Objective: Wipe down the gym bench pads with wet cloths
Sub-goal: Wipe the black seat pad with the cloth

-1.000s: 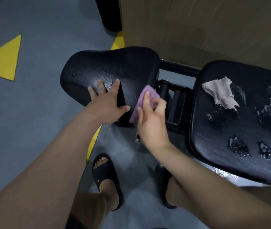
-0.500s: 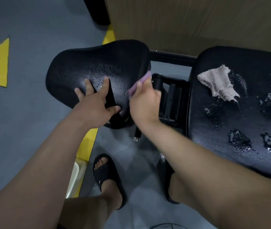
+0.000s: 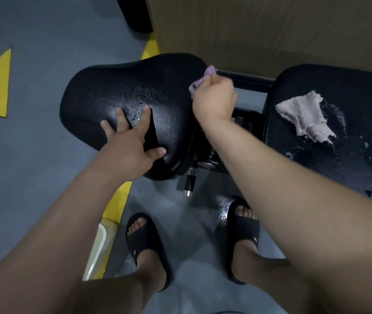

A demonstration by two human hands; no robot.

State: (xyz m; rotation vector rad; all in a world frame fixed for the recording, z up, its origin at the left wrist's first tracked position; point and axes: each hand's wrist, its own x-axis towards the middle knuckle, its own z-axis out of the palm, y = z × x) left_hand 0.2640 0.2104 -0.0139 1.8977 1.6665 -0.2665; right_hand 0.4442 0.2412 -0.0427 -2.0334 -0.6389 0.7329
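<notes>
Black textured seat pad [image 3: 103,91] of the gym bench lies directly in front of both hands, and its long axis runs from the person's left to the right. The wide end reaches out past the left hand, and the narrower end finishes at the right hand.

The left hand [image 3: 130,146] rests flat on the near part of the pad. Its fingers [image 3: 121,120] are spread straight and the thumb lies along the near edge; it holds nothing and seems only to steady the pad.

The right hand [image 3: 214,98] is curled round a small purple cloth [image 3: 203,80], which sticks out above the knuckles. It presses the cloth against the far right corner of the pad, just beside the black metal frame [image 3: 248,79].

Water drops [image 3: 139,105] shine on the pad surface just beyond the left fingertips, to the left of the right hand. The wet area therefore lies between the two hands and further left. The right hand with the cloth is the nearer one to the far edge, so a sweep leftward along the long axis would probably reach this area.

To the right of the right hand, across the frame, a second black pad [image 3: 316,82] carries a pale crumpled cloth [image 3: 305,118] and many wet patches. By this judgement it is not yet wiped.
</notes>
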